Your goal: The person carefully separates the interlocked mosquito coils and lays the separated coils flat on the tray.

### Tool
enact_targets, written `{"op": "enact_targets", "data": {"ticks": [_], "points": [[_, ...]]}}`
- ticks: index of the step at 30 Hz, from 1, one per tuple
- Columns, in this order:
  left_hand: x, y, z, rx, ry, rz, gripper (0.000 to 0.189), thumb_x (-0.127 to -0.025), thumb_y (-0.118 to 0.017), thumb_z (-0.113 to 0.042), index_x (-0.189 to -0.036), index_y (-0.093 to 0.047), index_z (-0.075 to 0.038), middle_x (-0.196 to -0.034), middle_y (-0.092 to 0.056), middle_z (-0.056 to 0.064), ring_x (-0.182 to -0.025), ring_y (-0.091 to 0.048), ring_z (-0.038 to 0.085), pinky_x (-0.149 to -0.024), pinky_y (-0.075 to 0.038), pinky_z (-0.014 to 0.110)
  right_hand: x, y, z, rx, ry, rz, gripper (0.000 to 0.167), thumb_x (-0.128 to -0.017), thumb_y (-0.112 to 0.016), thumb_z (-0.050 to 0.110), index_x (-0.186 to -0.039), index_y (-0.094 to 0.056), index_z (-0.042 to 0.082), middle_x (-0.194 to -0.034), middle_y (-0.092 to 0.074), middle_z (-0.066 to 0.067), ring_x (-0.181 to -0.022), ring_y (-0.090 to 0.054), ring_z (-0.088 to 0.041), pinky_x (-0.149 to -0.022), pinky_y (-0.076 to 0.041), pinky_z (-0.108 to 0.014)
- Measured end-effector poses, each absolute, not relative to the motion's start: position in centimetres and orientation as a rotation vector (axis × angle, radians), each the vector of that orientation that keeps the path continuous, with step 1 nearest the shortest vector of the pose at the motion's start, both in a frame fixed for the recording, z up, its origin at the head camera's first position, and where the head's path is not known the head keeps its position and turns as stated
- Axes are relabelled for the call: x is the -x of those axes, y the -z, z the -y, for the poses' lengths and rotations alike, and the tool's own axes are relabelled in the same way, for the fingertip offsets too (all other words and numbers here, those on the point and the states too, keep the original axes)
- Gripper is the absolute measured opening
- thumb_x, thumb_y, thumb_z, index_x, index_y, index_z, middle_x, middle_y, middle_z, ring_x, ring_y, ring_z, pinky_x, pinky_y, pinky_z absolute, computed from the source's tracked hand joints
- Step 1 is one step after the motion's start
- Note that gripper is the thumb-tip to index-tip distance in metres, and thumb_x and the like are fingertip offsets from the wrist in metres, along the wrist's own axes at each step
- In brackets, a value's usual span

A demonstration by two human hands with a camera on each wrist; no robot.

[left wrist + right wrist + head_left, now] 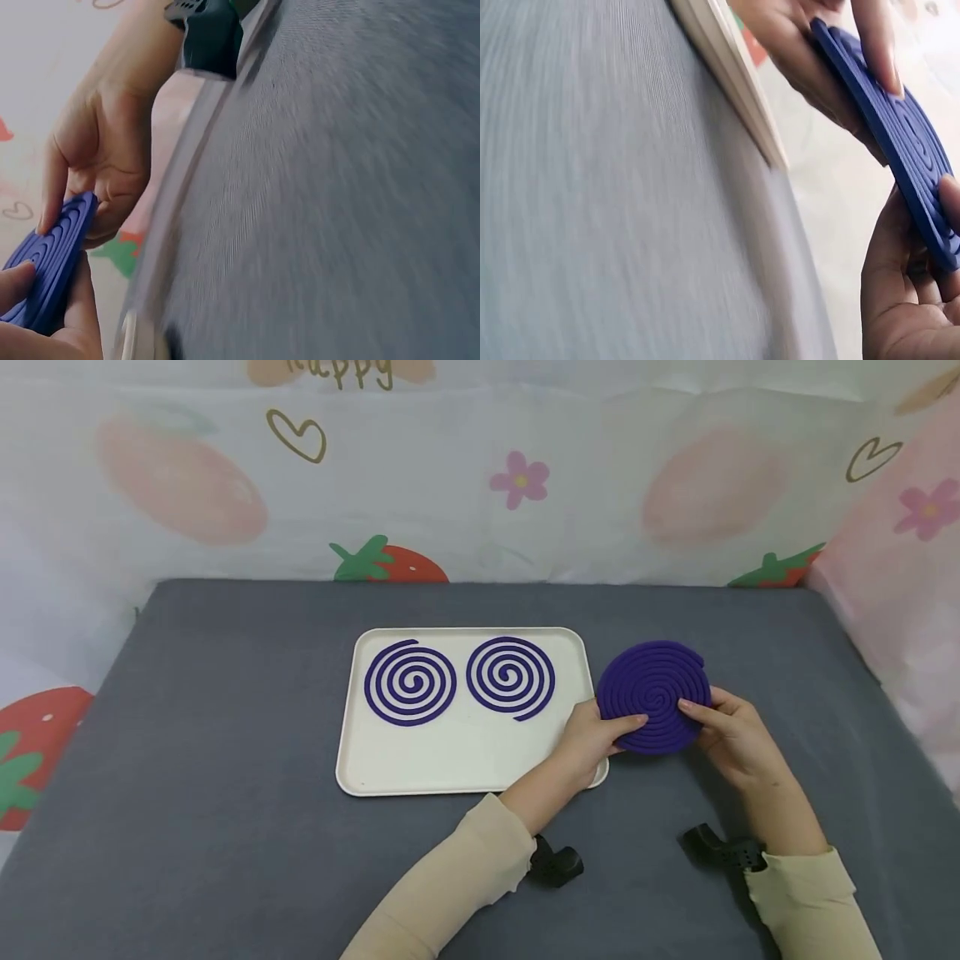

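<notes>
One purple disc (pixel 654 687), tightly coiled, held up by a person's left hand (pixel 588 739) and right hand (pixel 738 739), as I see it in the head view. Location: just beside the right end of a white tray (pixel 435 764), over the grey-covered table (pixel 210 735). Left grip: grasping the disc at its lower left rim, thumb on the coiled face. Right grip: grasping the same disc at its right rim, thumb likewise on the face. On the tray, side by side: a left spiral (pixel 414 680), purple, loosely wound, outer end at the top; a right spiral (pixel 510 674), matching, outer end at the bottom. Worn: cream sleeves (pixel 457 877); at each wrist, a black mount (pixel 555 864). Behind: a pale cloth (pixel 585 410) printed with strawberries (pixel 412 564), hearts and flowers.

Left wrist view: disc at lower left, tilted; both thumbs laid on its ridged face. Right hand beyond, black mount above it. Tray: a blurred edge at the bottom.

Right wrist view: disc at upper right, slanting, apart from the table. Left hand clasps its upper end, right hand its lower end. Tray: rim at the top, left of the disc.
</notes>
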State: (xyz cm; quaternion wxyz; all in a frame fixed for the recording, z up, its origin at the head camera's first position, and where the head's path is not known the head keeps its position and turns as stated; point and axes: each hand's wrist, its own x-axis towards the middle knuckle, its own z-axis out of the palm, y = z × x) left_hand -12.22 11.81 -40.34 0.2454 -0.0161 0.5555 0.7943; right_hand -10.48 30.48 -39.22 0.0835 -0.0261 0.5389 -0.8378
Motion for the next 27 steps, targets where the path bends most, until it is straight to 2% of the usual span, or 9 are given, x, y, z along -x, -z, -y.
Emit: {"op": "enact_targets", "data": {"ticks": [4, 12, 21, 27], "points": [[12.5, 40.3, -10.1, 0.047, -2.167, -1.552, 0.037, -0.084, -0.067, 0.0, -0.12, -0.06, 0.005, -0.108, -0.067, 0.015, -0.087, -0.065, 0.016, -0.073, -0.055, 0.027, 10.7, 39.2, -28.8, 0.068, 2.475, -1.632, 0.03, -0.095, -0.045, -0.01, -0.101, -0.07, 0.005, -0.096, -0.069, -0.005, -0.085, -0.066, -0.013, -0.074, -0.055, -0.024], [12.7, 40.4, -7.3, 0.054, -2.205, -1.501, 0.039, -0.086, -0.064, 0.001, -0.123, -0.056, 0.006, -0.113, -0.064, 0.02, -0.095, -0.065, 0.025, -0.08, -0.055, 0.036, 11.4, 39.1, -26.0, 0.0, 2.449, -1.596, 0.03, -0.096, -0.045, -0.007, -0.099, -0.07, 0.008, -0.096, -0.069, -0.003, -0.086, -0.065, -0.013, -0.075, -0.054, -0.024], [12.1, 40.6, -3.1, -0.029, -2.192, -1.571, 0.042, -0.088, -0.062, -0.001, -0.128, -0.052, 0.005, -0.119, -0.061, 0.019, -0.1, -0.063, 0.021, -0.084, -0.053, 0.034, 12.1, 38.9, -22.5, -0.01, 2.317, -1.646, 0.026, -0.095, -0.047, -0.004, -0.094, -0.069, 0.011, -0.089, -0.069, -0.001, -0.078, -0.065, -0.011, -0.072, -0.054, -0.025], [11.6, 40.6, -0.1, -0.044, -2.149, -1.68, 0.044, -0.088, -0.062, -0.004, -0.13, -0.051, 0.004, -0.122, -0.06, 0.019, -0.101, -0.062, 0.019, -0.087, -0.052, 0.032, 12.5, 39.3, -20.0, 0.021, 2.257, -1.648, 0.026, -0.094, -0.047, -0.005, -0.096, -0.068, 0.012, -0.091, -0.068, -0.002, -0.081, -0.065, -0.013, -0.073, -0.055, -0.024]]}}
